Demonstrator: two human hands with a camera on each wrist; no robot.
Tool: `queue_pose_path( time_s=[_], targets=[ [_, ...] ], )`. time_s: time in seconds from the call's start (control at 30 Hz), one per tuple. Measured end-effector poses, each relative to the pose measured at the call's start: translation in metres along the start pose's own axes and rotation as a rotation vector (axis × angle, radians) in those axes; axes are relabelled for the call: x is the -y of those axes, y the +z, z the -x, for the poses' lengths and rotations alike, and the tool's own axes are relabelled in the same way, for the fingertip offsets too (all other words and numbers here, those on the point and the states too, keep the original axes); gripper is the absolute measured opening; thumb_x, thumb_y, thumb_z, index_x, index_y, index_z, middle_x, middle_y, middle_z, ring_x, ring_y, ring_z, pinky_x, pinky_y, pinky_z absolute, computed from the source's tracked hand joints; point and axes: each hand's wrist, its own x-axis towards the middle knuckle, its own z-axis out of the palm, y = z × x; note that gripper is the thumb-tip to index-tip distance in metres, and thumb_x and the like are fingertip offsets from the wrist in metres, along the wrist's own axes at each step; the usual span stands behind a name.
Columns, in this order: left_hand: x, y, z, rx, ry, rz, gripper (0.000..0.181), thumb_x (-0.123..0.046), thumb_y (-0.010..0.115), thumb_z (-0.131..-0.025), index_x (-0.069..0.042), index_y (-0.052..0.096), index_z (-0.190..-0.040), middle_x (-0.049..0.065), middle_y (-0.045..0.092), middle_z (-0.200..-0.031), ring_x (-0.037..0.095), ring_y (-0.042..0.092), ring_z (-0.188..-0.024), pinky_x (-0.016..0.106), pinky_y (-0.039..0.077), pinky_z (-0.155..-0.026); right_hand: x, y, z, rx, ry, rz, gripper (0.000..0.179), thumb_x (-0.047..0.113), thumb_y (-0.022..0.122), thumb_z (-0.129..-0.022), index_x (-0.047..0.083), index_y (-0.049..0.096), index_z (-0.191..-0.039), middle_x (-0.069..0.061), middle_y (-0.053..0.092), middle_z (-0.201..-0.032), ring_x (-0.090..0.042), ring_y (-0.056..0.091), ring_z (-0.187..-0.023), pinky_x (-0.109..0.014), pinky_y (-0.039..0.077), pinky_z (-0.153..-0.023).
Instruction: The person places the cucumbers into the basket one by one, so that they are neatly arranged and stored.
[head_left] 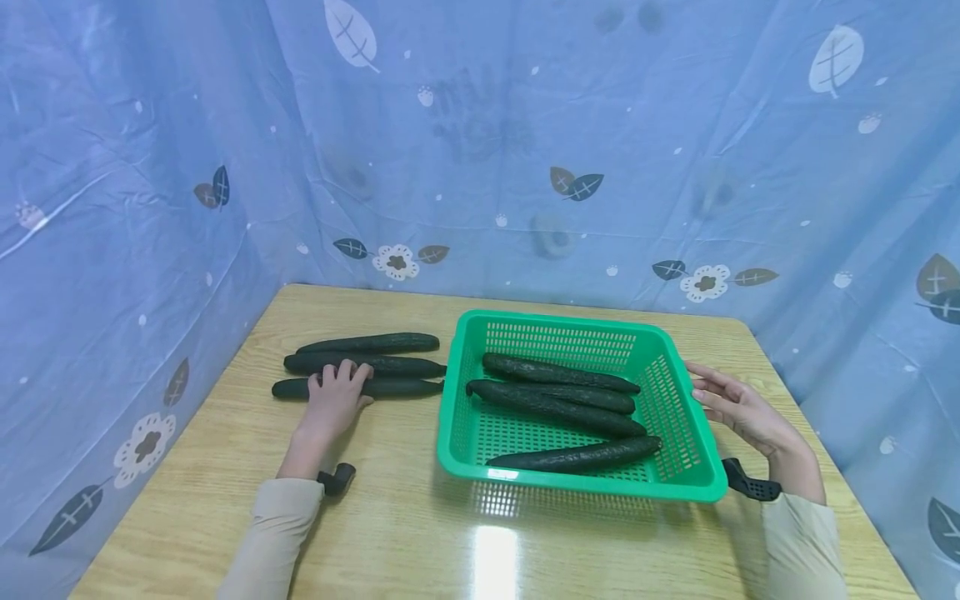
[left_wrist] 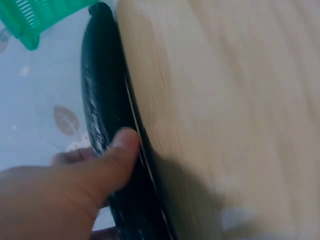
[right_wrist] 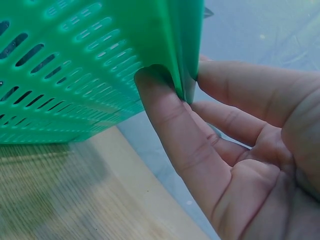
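Three dark green cucumbers lie side by side on the table, left of a green plastic basket. My left hand grips the nearest cucumber about its middle; in the left wrist view the thumb presses on its side and the other fingers are partly hidden behind it. The middle cucumber and the far cucumber lie just beyond. At the basket's right side, my right hand holds the rim, with fingertips on both faces of its edge in the right wrist view.
Several more cucumbers, among them a front one, lie inside the basket. The wooden table meets a blue patterned curtain at the back and sides. A black strap piece sits at the right wrist.
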Motion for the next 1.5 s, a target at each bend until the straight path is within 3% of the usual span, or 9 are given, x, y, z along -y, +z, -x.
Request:
queue_pose_path(
  time_s=[0.2,0.43,0.6,0.77,0.93,1.2,1.5],
  targets=[
    [-0.002,-0.006,0.002,0.053,-0.009,0.013,0.036,-0.03,0.058,-0.091,-0.017,0.047,-0.123,0.021,0.048,-0.116,0.051,0.038,-0.115,0.073,0.012,-0.098,0.001,0.0,-0.001,-0.002,-0.002,0.0,0.054,0.008,0.037,-0.101,0.004,0.013,-0.148,0.014,0.045,-0.126,0.005,0.051,-0.109,-0.015,0.045,-0.084],
    [0.004,-0.011,0.001,0.128,-0.006,0.128,0.039,-0.032,0.05,-0.095,-0.017,0.04,-0.13,0.02,0.043,-0.12,0.049,0.031,-0.12,0.071,0.002,-0.101,0.001,0.001,-0.001,0.004,-0.003,0.0,0.054,0.008,0.037,-0.101,0.005,0.013,-0.148,0.015,0.045,-0.127,0.006,0.051,-0.11,-0.015,0.045,-0.085],
    [0.004,-0.013,-0.001,0.151,0.012,0.191,0.041,-0.032,0.046,-0.098,-0.017,0.035,-0.133,0.018,0.038,-0.119,0.041,0.032,-0.111,0.065,0.017,-0.101,0.002,0.0,0.0,0.004,-0.01,0.012,0.054,0.008,0.037,-0.101,0.004,0.012,-0.148,0.016,0.043,-0.129,0.007,0.05,-0.111,-0.015,0.046,-0.085],
    [0.006,-0.02,-0.002,0.147,0.024,0.212,0.042,-0.034,0.044,-0.098,-0.017,0.033,-0.135,0.015,0.038,-0.116,0.032,0.032,-0.1,0.053,0.032,-0.087,0.003,0.0,0.0,0.002,-0.004,0.021,0.055,0.009,0.037,-0.101,0.004,0.011,-0.149,0.017,0.042,-0.128,0.008,0.049,-0.11,-0.014,0.045,-0.084],
    [0.007,-0.032,0.0,0.111,0.032,0.22,0.043,-0.034,0.046,-0.097,-0.015,0.034,-0.134,0.014,0.039,-0.114,0.031,0.033,-0.099,0.05,0.031,-0.082,0.002,0.001,0.001,-0.001,0.0,0.035,0.055,0.01,0.037,-0.101,0.004,0.01,-0.149,0.018,0.041,-0.127,0.01,0.048,-0.11,-0.013,0.044,-0.084],
    [0.002,-0.057,0.007,0.083,0.038,0.238,0.043,-0.038,0.044,-0.098,-0.016,0.035,-0.133,0.013,0.039,-0.117,0.03,0.033,-0.1,0.051,0.03,-0.085,0.0,0.001,0.0,0.002,-0.005,0.026,0.055,0.008,0.037,-0.101,0.005,0.011,-0.149,0.018,0.041,-0.128,0.01,0.048,-0.11,-0.013,0.044,-0.084],
    [-0.009,-0.074,0.011,0.067,0.052,0.241,0.046,-0.044,0.042,-0.097,-0.018,0.035,-0.134,0.01,0.041,-0.114,0.03,0.034,-0.105,0.052,0.029,-0.089,-0.001,0.0,-0.001,0.018,-0.024,0.004,0.054,0.006,0.036,-0.1,0.006,0.012,-0.149,0.017,0.044,-0.128,0.007,0.05,-0.11,-0.013,0.044,-0.084]
  ],
)
